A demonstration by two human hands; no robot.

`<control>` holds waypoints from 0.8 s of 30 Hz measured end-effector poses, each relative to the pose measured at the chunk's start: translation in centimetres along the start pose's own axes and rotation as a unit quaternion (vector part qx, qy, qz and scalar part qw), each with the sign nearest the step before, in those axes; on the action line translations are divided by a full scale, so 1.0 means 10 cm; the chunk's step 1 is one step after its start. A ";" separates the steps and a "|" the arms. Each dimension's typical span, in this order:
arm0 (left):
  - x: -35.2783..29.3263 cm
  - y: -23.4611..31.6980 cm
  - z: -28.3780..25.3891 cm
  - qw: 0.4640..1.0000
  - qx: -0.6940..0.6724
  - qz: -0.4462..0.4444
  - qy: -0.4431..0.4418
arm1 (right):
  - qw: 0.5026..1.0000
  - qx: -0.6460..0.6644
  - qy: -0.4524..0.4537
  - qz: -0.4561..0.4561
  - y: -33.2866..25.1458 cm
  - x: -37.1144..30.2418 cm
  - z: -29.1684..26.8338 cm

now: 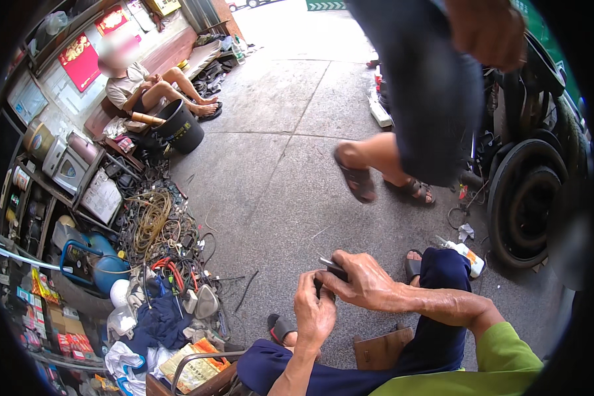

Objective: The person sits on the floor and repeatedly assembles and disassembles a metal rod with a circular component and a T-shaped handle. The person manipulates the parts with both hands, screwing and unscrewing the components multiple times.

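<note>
Close together in front of my lap, both hands are closed on small dark things. My right hand (368, 285) grips a dark, flat tool (334, 268) with a thin, pale pointed tip; it may be a small knife, but the fingers cover most of it. My left hand (314, 311) pinches a small black piece (319, 286), whose kind I cannot make out. The fingertips of the two hands nearly meet. Below them are my knees in dark blue trousers and a brown wooden block (383, 348) on the floor.
A person in dark trousers (429, 86) and sandals stands ahead on the right, near tyres (529, 201). A white bottle (465, 256) stands by my right knee. Tangled cables (155, 221) and cloths pile up at left. Another person (135, 86) sits farther back beside a black bucket (179, 129).
</note>
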State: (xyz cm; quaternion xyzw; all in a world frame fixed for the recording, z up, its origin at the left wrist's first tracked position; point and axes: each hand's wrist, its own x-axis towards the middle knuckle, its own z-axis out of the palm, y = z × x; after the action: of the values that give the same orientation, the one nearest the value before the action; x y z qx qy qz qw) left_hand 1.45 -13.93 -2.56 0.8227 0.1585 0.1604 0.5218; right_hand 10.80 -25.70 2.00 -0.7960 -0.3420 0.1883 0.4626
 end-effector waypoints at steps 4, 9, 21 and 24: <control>0.00 -0.01 -0.03 1.000 0.015 -0.020 0.006 | 0.999 -0.015 0.005 -0.028 0.01 -0.01 0.03; 0.01 -0.01 -0.02 1.000 0.018 -0.002 0.016 | 0.998 -0.007 0.011 -0.060 0.07 -0.03 0.05; 0.10 0.11 -0.11 0.998 -0.033 -0.049 0.030 | 0.995 0.062 0.047 -0.068 0.01 0.01 0.01; 0.08 0.04 -0.12 0.998 -0.037 -0.035 0.034 | 0.992 0.092 0.015 -0.090 0.01 -0.04 0.04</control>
State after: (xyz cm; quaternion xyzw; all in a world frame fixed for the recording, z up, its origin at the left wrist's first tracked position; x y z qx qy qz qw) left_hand 1.69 -12.78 -1.65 0.7910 0.1990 0.1754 0.5514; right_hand 10.35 -25.78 1.68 -0.7186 -0.3866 0.1647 0.5542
